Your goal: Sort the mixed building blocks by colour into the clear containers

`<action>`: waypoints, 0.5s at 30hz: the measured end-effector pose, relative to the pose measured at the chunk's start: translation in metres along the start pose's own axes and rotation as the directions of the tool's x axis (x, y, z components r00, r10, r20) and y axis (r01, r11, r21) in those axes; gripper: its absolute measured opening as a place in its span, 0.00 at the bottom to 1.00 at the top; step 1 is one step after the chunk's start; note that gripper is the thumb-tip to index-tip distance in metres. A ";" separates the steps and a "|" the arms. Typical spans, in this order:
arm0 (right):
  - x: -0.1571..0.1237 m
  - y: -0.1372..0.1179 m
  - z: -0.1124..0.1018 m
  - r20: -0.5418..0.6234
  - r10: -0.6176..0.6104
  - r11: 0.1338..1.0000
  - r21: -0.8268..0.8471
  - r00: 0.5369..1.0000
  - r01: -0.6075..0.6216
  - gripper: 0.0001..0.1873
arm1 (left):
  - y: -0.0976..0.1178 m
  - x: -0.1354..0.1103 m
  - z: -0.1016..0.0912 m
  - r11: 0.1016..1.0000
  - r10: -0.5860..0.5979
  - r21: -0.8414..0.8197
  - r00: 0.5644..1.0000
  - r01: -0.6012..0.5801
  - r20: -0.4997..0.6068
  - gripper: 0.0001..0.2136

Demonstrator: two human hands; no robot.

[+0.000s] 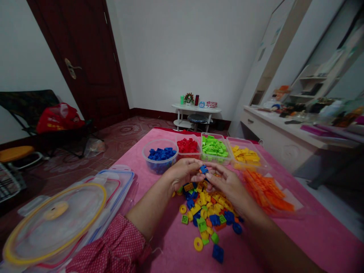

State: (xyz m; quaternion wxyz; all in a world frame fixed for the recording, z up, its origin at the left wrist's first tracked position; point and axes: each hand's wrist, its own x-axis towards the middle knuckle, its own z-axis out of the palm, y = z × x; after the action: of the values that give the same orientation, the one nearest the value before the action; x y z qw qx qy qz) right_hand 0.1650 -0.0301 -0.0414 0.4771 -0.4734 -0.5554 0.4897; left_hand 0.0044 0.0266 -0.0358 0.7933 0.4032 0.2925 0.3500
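Observation:
Both my hands meet above a loose pile of mixed toy bricks (203,204) on the pink tablecloth (170,242). A small blue toy brick (204,169) with a bit of orange against it is pinched between them. My left hand (186,172) grips it from the left with thumb and fingers. From the right, my right hand (224,182) closes its thumb and fingertips on the same brick. Beyond the hands stand a round tub of blue bricks (162,154), a box of red bricks (188,146), a box of green bricks (214,146) and a box of yellow bricks (246,154).
Orange bricks (267,191) fill a clear tray at the right. Stacked container lids (76,212) lie at the left edge. A desk (287,125) with clutter runs along the right wall. A small white table (196,109) stands against the far wall.

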 end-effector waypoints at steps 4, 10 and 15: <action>0.002 0.003 -0.001 -0.056 -0.021 0.998 -0.064 0.998 0.018 0.23 | -0.004 0.001 0.003 0.996 0.034 0.083 0.999 -0.032 -0.029 0.10; 0.001 0.003 -0.003 -0.055 -0.030 0.987 -0.157 0.998 0.021 0.21 | -0.004 0.000 0.010 0.974 0.106 0.210 0.988 -0.080 -0.112 0.14; 0.000 -0.008 -0.014 -0.131 -0.017 0.983 -0.185 0.991 -0.007 0.22 | -0.002 0.000 0.006 0.873 0.185 0.461 0.983 -0.160 -0.010 0.15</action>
State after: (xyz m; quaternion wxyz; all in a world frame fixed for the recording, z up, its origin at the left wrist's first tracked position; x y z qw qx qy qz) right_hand 0.1781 -0.0295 -0.0323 0.4681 -0.5454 -0.5669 0.4025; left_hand 0.0096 0.0235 -0.0344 0.6331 0.5939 0.3508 0.3511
